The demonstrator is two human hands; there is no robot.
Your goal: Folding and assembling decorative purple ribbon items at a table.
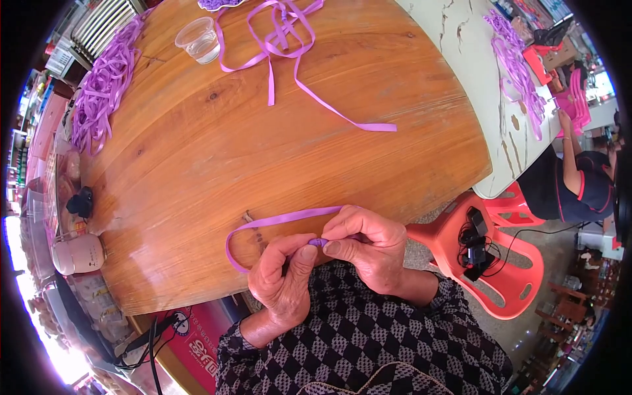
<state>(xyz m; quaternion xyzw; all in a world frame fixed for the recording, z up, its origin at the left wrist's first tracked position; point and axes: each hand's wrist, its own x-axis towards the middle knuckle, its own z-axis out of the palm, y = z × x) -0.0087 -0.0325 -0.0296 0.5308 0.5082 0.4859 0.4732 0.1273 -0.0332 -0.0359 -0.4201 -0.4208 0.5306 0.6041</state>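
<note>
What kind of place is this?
Likely a small craft workshop or shopfront. Both hands, left hand and right hand, pinch a purple ribbon over a wooden table; a ribbon pile lies at its edge, and a red plastic chair stands beside it.

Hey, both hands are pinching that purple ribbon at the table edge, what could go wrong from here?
The purple ribbon is pinched only at the fingertips of the left hand and right hand, so its fold might slip loose. Its free loop hangs past the wooden table edge and may snag.

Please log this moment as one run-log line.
left hand: pinching ribbon | right hand: pinching ribbon | ribbon: looped over table edge
</note>
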